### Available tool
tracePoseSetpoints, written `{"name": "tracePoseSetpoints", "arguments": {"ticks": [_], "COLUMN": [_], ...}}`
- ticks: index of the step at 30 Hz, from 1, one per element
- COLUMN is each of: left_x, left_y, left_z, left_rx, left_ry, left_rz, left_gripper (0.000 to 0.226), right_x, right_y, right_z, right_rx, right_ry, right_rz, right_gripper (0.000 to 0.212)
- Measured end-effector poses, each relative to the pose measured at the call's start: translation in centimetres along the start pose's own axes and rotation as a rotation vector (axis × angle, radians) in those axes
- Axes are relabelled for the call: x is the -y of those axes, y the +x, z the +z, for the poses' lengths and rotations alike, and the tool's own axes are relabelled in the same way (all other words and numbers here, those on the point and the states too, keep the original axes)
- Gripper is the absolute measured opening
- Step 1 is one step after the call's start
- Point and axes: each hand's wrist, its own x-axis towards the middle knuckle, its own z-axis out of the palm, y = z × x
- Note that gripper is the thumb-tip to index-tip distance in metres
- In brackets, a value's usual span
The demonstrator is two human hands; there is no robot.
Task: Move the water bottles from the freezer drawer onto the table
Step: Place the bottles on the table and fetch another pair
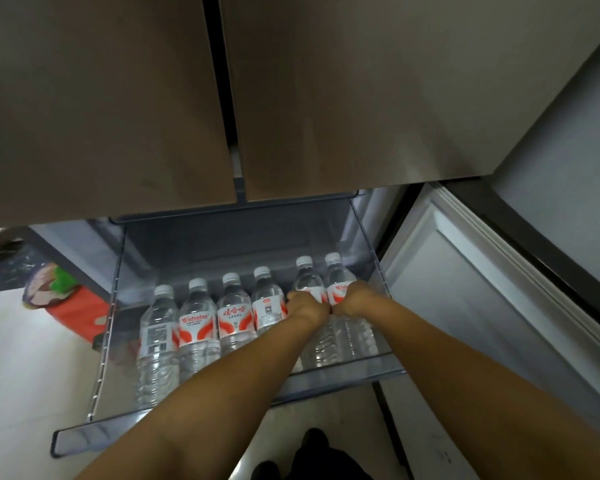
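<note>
Over the open drawer [222, 415], each hand, left [307, 306] and right [352, 301], keeps a clenched grip on one bottle, [305, 282] and [336, 277], ready to lift two at once.

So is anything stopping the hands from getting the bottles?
No. The left hand and right hand each already grip a bottle at the right end of the drawer. The table isn't in view.

We are in a home kitchen, standing at a tall fridge [326, 98] with two brown upper doors. Its clear freezer drawer [222, 407] is pulled out below, stocked with a row of water bottles [232, 313]. Pale floor tiles [25, 358] and a red bag [84, 313] lie beside it.
</note>
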Motion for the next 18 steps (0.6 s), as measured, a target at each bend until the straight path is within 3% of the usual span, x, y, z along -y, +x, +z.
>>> {"name": "tracePoseSetpoints", "arguments": {"ticks": [3, 7, 10, 14, 18], "left_x": [0.8, 1.7, 1.3, 0.6, 1.2], "left_y": [-0.5, -1.5, -2.4, -4.1, -5.4], "left_z": [-1.3, -3.2, -6.1, -10.4, -13.0], "left_rx": [0.017, 0.087, 0.158, 0.288, 0.425], "left_ry": [-0.148, -0.345, -0.541, -0.759, -0.985], "left_rz": [0.037, 0.173, 0.246, 0.204, 0.108], "left_gripper": [0.058, 0.035, 0.036, 0.027, 0.041], "right_x": [-1.3, -2.8, -2.8, -1.4, -0.9], "right_y": [0.5, 0.4, 0.1, -1.3, -2.9], "right_z": [-0.5, -0.6, -1.0, -2.2, -2.5], "right_rx": [-0.006, 0.034, 0.091, 0.14, 0.308], "right_ry": [0.221, 0.499, 0.73, 1.069, 1.37], "right_rz": [0.018, 0.042, -0.009, -0.094, -0.236], "right_gripper": [0.04, 0.042, 0.041, 0.037, 0.041]}}
